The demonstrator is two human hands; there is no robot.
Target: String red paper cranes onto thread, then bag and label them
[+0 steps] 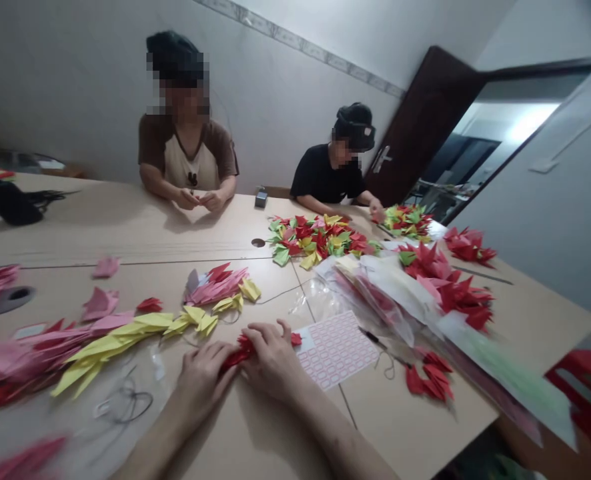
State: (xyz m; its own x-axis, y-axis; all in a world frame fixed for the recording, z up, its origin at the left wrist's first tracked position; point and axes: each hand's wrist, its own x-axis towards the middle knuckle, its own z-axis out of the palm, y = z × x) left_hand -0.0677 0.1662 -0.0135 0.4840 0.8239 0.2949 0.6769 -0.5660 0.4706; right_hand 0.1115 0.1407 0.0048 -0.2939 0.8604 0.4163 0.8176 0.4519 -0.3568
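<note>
Both of my hands are on a bundle of red folded paper pieces point(244, 343) at the front middle of the table. My left hand point(206, 370) wraps round its left end, with the fingertips partly hidden. My right hand point(271, 353) lies over the middle with the fingers bent down onto it, and a red tip sticks out past them. Just right of it is a sheet with pink-bordered labels point(340, 347). A row of yellow folded paper pieces point(140, 327) runs to the left of my hands. Pink folded paper pieces point(30, 353) lie farther left.
Across the table point(125, 227) sit two people point(190, 153) point(333, 170) wearing headgear. A mixed heap of folded paper point(325, 237) lies at the back middle. Clear plastic bags point(390, 287) stretch along the right. A black cord point(130, 400) and a dark pen-like tool point(375, 340) lie nearby.
</note>
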